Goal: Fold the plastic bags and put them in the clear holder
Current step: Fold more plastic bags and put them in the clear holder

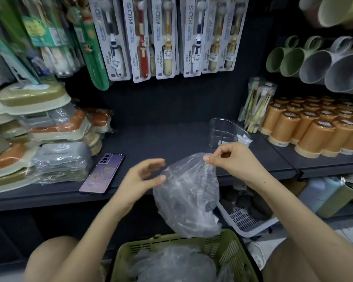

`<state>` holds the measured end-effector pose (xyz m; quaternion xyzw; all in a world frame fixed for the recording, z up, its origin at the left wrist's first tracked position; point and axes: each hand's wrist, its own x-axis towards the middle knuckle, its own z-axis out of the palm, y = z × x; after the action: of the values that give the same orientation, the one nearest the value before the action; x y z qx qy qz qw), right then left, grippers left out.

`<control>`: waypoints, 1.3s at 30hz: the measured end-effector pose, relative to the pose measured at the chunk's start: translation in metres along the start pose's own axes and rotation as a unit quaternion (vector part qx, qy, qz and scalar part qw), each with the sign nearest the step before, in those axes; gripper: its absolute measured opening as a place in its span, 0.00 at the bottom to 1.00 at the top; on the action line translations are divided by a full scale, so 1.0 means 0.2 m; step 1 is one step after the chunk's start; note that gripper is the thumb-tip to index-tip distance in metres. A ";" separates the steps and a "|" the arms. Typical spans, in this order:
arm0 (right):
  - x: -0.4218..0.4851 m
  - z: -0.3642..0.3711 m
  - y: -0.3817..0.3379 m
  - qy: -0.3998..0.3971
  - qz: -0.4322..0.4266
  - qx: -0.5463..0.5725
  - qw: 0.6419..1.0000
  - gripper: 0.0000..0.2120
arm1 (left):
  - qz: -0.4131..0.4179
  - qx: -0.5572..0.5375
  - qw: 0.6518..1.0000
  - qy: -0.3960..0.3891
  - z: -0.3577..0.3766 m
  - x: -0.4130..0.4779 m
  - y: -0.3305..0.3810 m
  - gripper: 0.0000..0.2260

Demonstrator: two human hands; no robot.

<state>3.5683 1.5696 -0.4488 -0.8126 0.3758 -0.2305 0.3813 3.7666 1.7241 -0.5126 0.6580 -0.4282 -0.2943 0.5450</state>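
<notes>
Dark shop shelf (pixel 161 143) ahead: right grip (pixel 234 161) pinches plastic bag (pixel 187 196), left grip (pixel 139 180) released.

Dim back there, the dark shelf (pixel 171 143) swallows the light, brighter up front. Soft sheen on the plastic bag (pixel 186 192). The left hand (pixel 142 178) is motion-blurred, and hanging packs (pixel 39 31) at the left edge smear and bow.

Crinkled glossy plastic bag (pixel 186 192); clear hard-plastic holder (pixel 225 135); matt dark shelf (pixel 151 143).
</notes>
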 end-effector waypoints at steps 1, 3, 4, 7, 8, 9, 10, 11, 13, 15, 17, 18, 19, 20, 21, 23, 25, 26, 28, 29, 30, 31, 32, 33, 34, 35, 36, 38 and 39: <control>0.01 0.00 0.00 0.025 -0.009 -0.019 0.999 0.15 | 0.002 -0.019 0.999 0.030 -0.03 0.01 0.02 0.17; 0.03 0.02 -0.01 0.073 -0.023 -0.060 0.995 0.15 | 0.033 -0.020 0.993 0.112 -0.04 -0.01 0.09 0.09; 0.04 0.03 -0.02 0.096 -0.027 -0.081 0.992 0.15 | 0.055 0.001 0.989 0.138 -0.03 -0.04 0.15 0.08; 0.07 0.08 -0.04 0.152 -0.033 -0.119 0.981 0.15 | 0.106 0.163 0.973 0.124 0.11 -0.18 0.29 0.20; 0.08 0.09 -0.05 0.164 -0.033 -0.124 0.978 0.15 | 0.110 0.234 0.960 0.107 0.17 -0.23 0.32 0.24; 0.09 0.10 -0.05 0.173 -0.034 -0.128 0.976 0.15 | 0.108 0.296 0.944 0.102 0.22 -0.26 0.33 0.28; 0.09 0.10 -0.06 0.178 -0.034 -0.130 0.975 0.15 | 0.102 0.344 0.927 0.106 0.27 -0.28 0.34 0.31; 0.10 0.10 -0.06 0.182 -0.033 -0.131 0.974 0.15 | 0.096 0.375 0.915 0.114 0.30 -0.27 0.33 0.33; 0.10 0.10 -0.07 0.189 -0.034 -0.128 0.973 0.17 | 0.095 0.378 0.911 0.136 0.31 -0.24 0.28 0.26; 0.10 0.08 -0.06 0.191 -0.034 -0.122 0.973 0.17 | 0.099 0.349 0.917 0.164 0.28 -0.19 0.24 0.11; 0.10 0.05 -0.04 0.193 -0.036 -0.114 0.974 0.17 | 0.096 0.329 0.923 0.177 0.24 -0.15 0.22 0.04; 0.10 0.03 -0.02 0.191 -0.038 -0.103 0.975 0.17 | 0.089 0.313 0.928 0.181 0.22 -0.13 0.21 0.04; 0.10 0.01 -0.01 0.186 -0.041 -0.085 0.978 0.16 | 0.079 0.289 0.936 0.184 0.19 -0.12 0.19 0.04; 0.10 -0.02 0.01 0.177 -0.040 -0.068 0.981 0.15 | 0.069 0.263 0.945 0.184 0.15 -0.10 0.18 0.04; 0.09 -0.04 0.02 0.162 -0.038 -0.049 0.985 0.14 | 0.060 0.233 0.954 0.181 0.12 -0.09 0.17 0.04; 0.08 -0.09 0.04 0.115 -0.041 0.006 0.993 0.06 | 0.046 0.147 0.974 0.165 0.05 -0.06 0.16 0.07; 0.05 -0.12 0.06 0.055 -0.046 0.077 0.994 0.09 | 0.031 0.051 0.988 0.141 0.01 -0.05 0.17 0.07; 0.04 -0.13 0.07 0.029 -0.048 0.104 0.993 0.10 | 0.027 0.021 0.990 0.133 -0.01 -0.05 0.17 0.07; 0.01 -0.16 0.08 0.005 -0.047 0.134 0.990 0.06 | 0.025 -0.004 0.993 0.114 -0.06 -0.06 0.18 0.09; 0.00 -0.18 0.09 -0.002 -0.044 0.140 0.989 0.05 | 0.025 0.002 0.994 0.103 -0.08 -0.06 0.18 0.11; 0.00 -0.19 0.10 -0.010 -0.038 0.144 0.989 0.05 | 0.028 0.021 0.995 0.095 -0.11 -0.07 0.18 0.11; -0.01 -0.20 0.11 -0.019 -0.034 0.142 0.989 0.06 | 0.034 0.055 0.994 0.087 -0.13 -0.07 0.18 0.11; -0.02 -0.21 0.11 -0.029 -0.032 0.133 0.990 0.08 | 0.040 0.093 0.992 0.078 -0.15 -0.08 0.18 0.10; -0.02 -0.22 0.11 -0.036 -0.035 0.110 0.993 0.11 | 0.048 0.130 0.988 0.068 -0.16 -0.08 0.19 0.09; -0.03 -0.22 0.11 -0.031 -0.045 0.066 0.996 0.15 | 0.058 0.162 0.983 0.061 -0.17 -0.08 0.19 0.09; -0.04 -0.21 0.10 -0.014 -0.061 0.005 0.998 0.18 | 0.070 0.194 0.977 0.056 -0.19 -0.08 0.19 0.10; -0.04 -0.20 0.09 0.012 -0.079 -0.056 0.995 0.21 | 0.081 0.224 0.970 0.055 -0.21 -0.07 0.20 0.11; -0.05 -0.17 0.05 0.066 -0.118 -0.127 0.983 0.24 | 0.086 0.287 0.952 0.061 -0.25 -0.06 0.21 0.16; -0.06 -0.15 0.03 0.081 -0.136 -0.139 0.978 0.25 | 0.086 0.313 0.944 0.065 -0.26 -0.05 0.22 0.17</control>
<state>3.5394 1.5638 -0.4362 -0.8798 0.3195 -0.2907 0.1986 3.7962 1.7548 -0.4585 0.7741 -0.5168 -0.0542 0.3616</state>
